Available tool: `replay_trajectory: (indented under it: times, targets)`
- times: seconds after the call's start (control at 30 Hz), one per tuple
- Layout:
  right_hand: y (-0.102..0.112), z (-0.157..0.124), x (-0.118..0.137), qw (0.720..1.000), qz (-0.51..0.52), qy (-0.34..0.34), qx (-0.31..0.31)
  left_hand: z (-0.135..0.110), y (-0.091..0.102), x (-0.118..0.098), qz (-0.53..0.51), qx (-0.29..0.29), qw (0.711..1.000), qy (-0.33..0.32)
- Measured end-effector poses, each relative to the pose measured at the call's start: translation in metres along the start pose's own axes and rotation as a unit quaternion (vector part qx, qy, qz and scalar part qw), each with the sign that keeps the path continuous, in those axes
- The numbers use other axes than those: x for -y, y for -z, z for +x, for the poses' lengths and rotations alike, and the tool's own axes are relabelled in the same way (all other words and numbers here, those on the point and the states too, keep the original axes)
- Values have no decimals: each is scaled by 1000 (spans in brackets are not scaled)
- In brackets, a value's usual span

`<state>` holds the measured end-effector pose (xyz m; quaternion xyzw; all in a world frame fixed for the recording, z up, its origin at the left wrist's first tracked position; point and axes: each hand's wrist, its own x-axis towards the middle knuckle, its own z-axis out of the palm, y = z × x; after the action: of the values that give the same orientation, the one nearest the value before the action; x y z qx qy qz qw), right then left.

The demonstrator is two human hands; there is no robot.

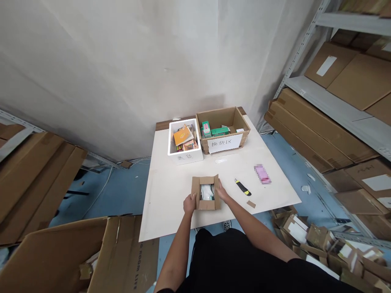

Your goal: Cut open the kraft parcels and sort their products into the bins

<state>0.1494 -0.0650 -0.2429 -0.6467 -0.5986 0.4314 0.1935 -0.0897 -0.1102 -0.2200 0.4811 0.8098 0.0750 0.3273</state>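
Brown cardboard forms the small open box (207, 205), located between the two hands over the near part of the table; whether its base touches the surface cannot be determined. Its flaps are parted, and a white item (207, 191) is visible within. The left hand (190, 203) is closed on the box's left side, thumb at the edge; the right hand (222, 193) grips the right side, its fingers partly hidden by the flap. Just right of the right hand lies a black and yellow cutter (243, 187), with a cardboard scrap (251, 204) nearer the person. Further right of that hand is a pink item (262, 174), blurred by pixelation. Beyond the hands, toward the wall, a white box (186, 159) holds an orange book (182, 135) among other items. Touching or just beside it, to the right, a larger carton (221, 116) bears a handwritten sign (224, 143) and contains green packages (220, 132). All stand on the white table (166, 203).
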Motion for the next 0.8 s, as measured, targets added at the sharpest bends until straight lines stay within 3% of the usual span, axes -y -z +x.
replay_trajectory:
  times: [0.07,0.13,0.2,0.27,0.37,0.5,0.7,0.8]
  targets:
    - [12,-5,-10,999,-7,36,-33,-4,-5,-1,-20,-66,997,-38]
    - [22,-9,-11,993,-54,85,-61,-8,-11,-6,-7,-115,986,-119]
    - [27,-10,-6,980,-137,131,-56,-10,-17,-12,34,-95,971,-215]
    - [30,-6,3,966,-219,137,-11,-13,-21,-19,85,-38,956,-277]
    - [32,1,17,947,-301,107,35,-16,-23,-24,140,16,947,-290]
    - [36,15,30,934,-342,92,46,-21,-18,-25,125,31,942,-309]
    - [43,45,43,936,-335,-20,104,-40,-10,-13,75,88,944,-310]
    - [45,51,36,946,-306,-17,102,-55,-20,-10,95,94,945,-299]
